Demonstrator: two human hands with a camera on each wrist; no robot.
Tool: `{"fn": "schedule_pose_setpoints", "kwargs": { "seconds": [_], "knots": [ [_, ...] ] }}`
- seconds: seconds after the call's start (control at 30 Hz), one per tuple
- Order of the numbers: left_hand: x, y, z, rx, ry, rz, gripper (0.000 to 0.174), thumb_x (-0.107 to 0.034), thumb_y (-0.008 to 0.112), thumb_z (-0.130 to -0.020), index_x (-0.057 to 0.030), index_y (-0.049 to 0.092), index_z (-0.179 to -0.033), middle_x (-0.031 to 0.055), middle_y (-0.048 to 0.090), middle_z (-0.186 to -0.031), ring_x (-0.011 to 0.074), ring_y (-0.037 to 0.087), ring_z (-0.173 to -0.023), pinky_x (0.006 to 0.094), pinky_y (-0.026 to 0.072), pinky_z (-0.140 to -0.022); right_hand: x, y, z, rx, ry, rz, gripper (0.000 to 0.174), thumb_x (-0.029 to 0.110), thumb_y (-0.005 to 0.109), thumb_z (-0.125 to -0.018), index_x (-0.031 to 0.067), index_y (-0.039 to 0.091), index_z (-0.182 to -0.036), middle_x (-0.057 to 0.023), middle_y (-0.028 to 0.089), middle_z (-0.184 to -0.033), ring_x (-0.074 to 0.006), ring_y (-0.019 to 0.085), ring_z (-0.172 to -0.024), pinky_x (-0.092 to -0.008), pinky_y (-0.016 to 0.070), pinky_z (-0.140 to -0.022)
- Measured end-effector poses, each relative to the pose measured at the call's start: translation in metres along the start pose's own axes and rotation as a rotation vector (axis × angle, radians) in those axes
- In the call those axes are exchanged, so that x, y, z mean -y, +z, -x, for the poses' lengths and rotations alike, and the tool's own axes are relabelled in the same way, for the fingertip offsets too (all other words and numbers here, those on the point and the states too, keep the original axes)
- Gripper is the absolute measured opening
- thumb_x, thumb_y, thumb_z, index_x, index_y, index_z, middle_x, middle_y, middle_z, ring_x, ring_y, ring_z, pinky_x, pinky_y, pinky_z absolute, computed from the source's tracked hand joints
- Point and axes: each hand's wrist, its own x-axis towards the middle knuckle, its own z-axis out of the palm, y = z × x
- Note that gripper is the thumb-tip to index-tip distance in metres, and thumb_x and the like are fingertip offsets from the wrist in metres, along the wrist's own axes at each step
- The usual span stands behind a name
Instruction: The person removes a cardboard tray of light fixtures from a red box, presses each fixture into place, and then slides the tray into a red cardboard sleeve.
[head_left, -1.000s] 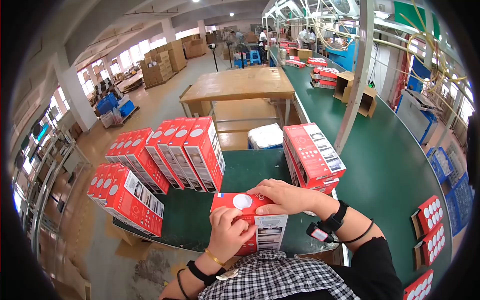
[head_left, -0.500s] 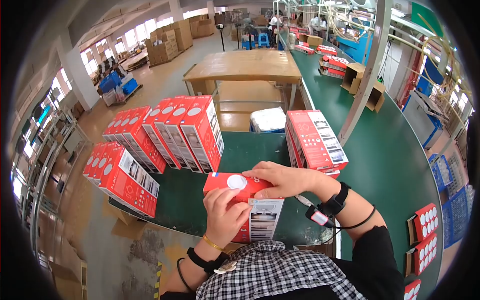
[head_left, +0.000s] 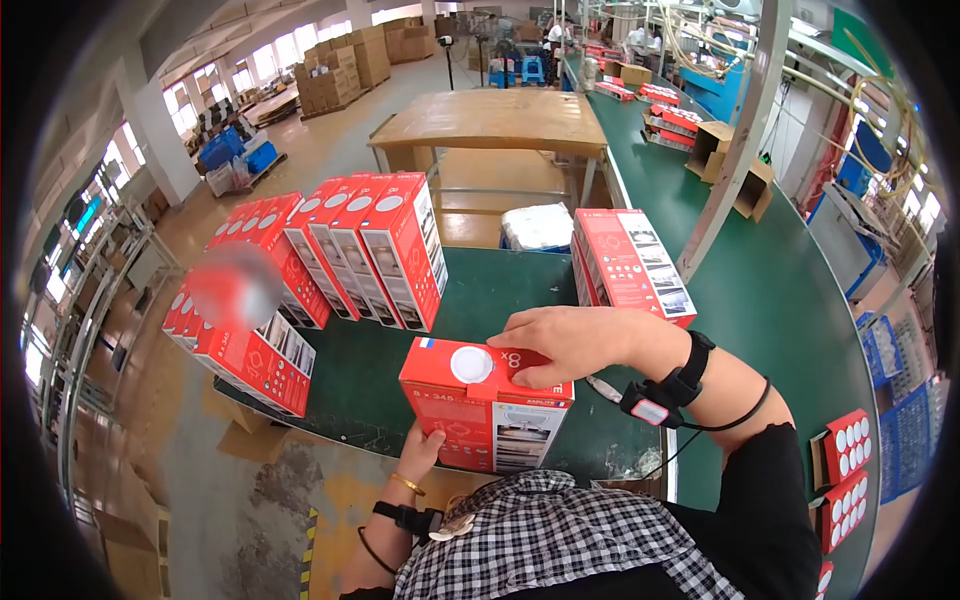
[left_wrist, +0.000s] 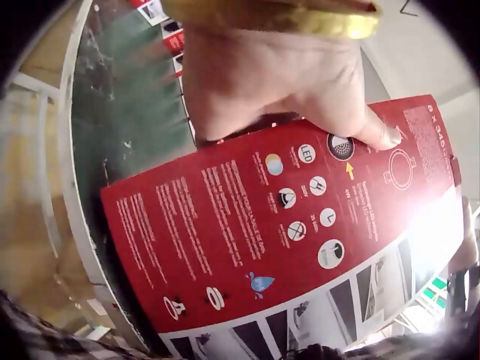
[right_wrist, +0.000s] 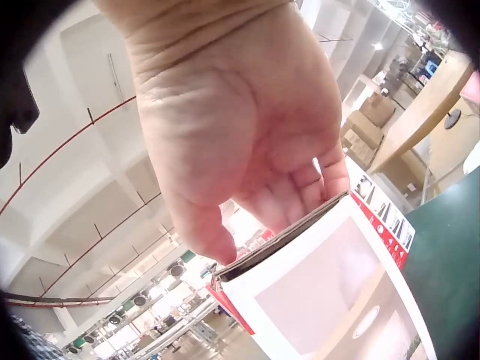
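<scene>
A red carton point(head_left: 455, 415) with a white round picture on its top stands upright at the near edge of a green table point(head_left: 490, 290). My left hand point(head_left: 418, 455) grips its left side in the head view, thumb on the front face and the other fingers hidden behind. The left wrist view shows that thumb point(left_wrist: 379, 135) flat on the printed red panel point(left_wrist: 300, 217). Across the carton's top rests my right hand point(head_left: 570, 345), thumb toward the front edge and fingers toward the far one. In the right wrist view, a dark slit point(right_wrist: 277, 251) runs along the carton's top end edge.
Rows of similar red cartons point(head_left: 395, 250) stand on the table's left side; part of them is blurred. More cartons point(head_left: 630, 260) are stacked at the right. A metal post point(head_left: 735, 150) rises beside the long green bench point(head_left: 760, 300), and a wooden table point(head_left: 490, 120) stands ahead.
My left hand has moved from the carton's top front edge down to its left side. My right hand has stayed on the top. The head view has shifted slightly.
</scene>
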Motion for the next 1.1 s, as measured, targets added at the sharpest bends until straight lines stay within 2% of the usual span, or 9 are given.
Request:
{"fn": "schedule_pose_setpoints", "kwargs": {
  "seconds": [0.17, 0.3, 0.47, 0.77, 0.83, 0.9, 0.97, 1.0, 1.1],
  "knots": [
    [-0.016, 0.004, -0.025, 0.019, 0.106, 0.129, 0.08, -0.061, 0.071, -0.088, 0.0014, 0.053, -0.136, 0.0074, 0.063, -0.127, 0.0172, 0.056, -0.117, 0.0356, 0.0451, -0.102, 0.018, -0.004, 0.01, 0.02, 0.201, -0.036, 0.069, 0.036, 0.061, -0.094, -0.0057, 0.044, -0.147, -0.023, 0.058, -0.129, -0.0365, 0.059, -0.121, -0.0403, 0.0469, -0.105],
    [-0.063, -0.036, -0.07, 0.225, 0.082, 0.018, 0.086, -0.063, 0.078, -0.081, 0.0022, 0.057, -0.134, 0.0087, 0.067, -0.123, 0.0176, 0.061, -0.114, 0.0351, 0.0477, -0.1, 0.019, 0.018, 0.025, -0.123, 0.316, -0.149, 0.079, 0.039, 0.062, -0.088, -0.0098, 0.041, -0.146, -0.0277, 0.06, -0.125, -0.0396, 0.06, -0.117, -0.0399, 0.0487, -0.103],
    [-0.103, -0.074, -0.103, 0.511, -0.099, -0.302, 0.079, -0.054, 0.08, -0.083, 0.004, 0.06, -0.133, 0.013, 0.07, -0.122, 0.0191, 0.065, -0.111, 0.0344, 0.0508, -0.097, 0.031, 0.106, 0.037, -0.275, 0.455, -0.596, 0.078, 0.025, 0.066, -0.084, -0.0052, 0.037, -0.15, -0.0284, 0.06, -0.129, -0.035, 0.064, -0.115, -0.0399, 0.052, -0.098],
    [-0.109, -0.059, -0.109, 0.875, -0.368, -0.642, 0.053, -0.035, 0.077, -0.09, -0.0001, 0.067, -0.129, 0.0116, 0.074, -0.111, 0.0165, 0.069, -0.096, 0.0309, 0.0541, -0.088, 0.103, 0.236, 0.03, -0.707, 0.701, -0.846, 0.076, 0.027, 0.067, -0.088, -0.002, 0.038, -0.152, -0.0241, 0.061, -0.129, -0.0278, 0.064, -0.113, -0.0376, 0.0532, -0.097],
    [-0.103, -0.055, -0.111, 0.922, -0.385, -0.663, 0.052, -0.033, 0.076, -0.091, -0.0002, 0.067, -0.13, 0.0107, 0.075, -0.108, 0.0155, 0.07, -0.092, 0.0299, 0.055, -0.084, 0.109, 0.258, 0.032, -0.731, 0.76, -1.043, 0.067, 0.026, 0.063, -0.094, -0.0023, 0.041, -0.151, -0.0198, 0.062, -0.132, -0.0248, 0.061, -0.119, -0.0351, 0.0506, -0.1],
    [-0.094, -0.054, -0.117, 0.953, -0.411, -0.692, 0.052, -0.033, 0.076, -0.092, -0.0005, 0.066, -0.13, 0.0108, 0.075, -0.109, 0.0151, 0.07, -0.092, 0.03, 0.0552, -0.083, 0.108, 0.296, 0.051, -0.989, 0.72, -1.397, 0.061, 0.024, 0.057, -0.1, -0.0018, 0.04, -0.152, -0.0144, 0.06, -0.138, -0.0183, 0.058, -0.123, -0.0322, 0.0456, -0.105],
    [-0.092, -0.052, -0.122, 0.998, -0.392, -0.692, 0.051, -0.033, 0.075, -0.092, -0.0006, 0.067, -0.13, 0.0103, 0.075, -0.108, 0.0146, 0.07, -0.091, 0.0298, 0.0554, -0.083, 0.112, 0.314, 0.057, -1.232, 0.588, -1.819, 0.052, 0.017, 0.054, -0.101, 0.0006, 0.046, -0.149, -0.0127, 0.063, -0.133, -0.0167, 0.06, -0.118, -0.0332, 0.049, -0.101],
    [-0.095, -0.048, -0.122, 1.021, -0.383, -0.68, 0.05, -0.033, 0.075, -0.092, -0.0007, 0.067, -0.13, 0.0098, 0.075, -0.107, 0.0142, 0.07, -0.09, 0.0295, 0.0556, -0.082, 0.113, 0.318, 0.058, -1.251, 0.594, -1.823, 0.052, 0.017, 0.054, -0.101, 0.0006, 0.046, -0.149, -0.0127, 0.063, -0.133, -0.0167, 0.06, -0.118, -0.0332, 0.049, -0.101],
    [-0.106, -0.028, -0.127, 0.973, -0.579, -0.826, 0.046, -0.03, 0.074, -0.093, -0.0014, 0.068, -0.129, 0.009, 0.076, -0.106, 0.013, 0.07, -0.088, 0.0293, 0.0559, -0.08, 0.108, 0.311, 0.044, -1.463, 1.055, -0.443, 0.036, 0.0, 0.058, -0.093, 0.0034, 0.062, -0.128, -0.0119, 0.067, -0.11, -0.0244, 0.065, -0.102, -0.0373, 0.0545, -0.087]
  ]
}}
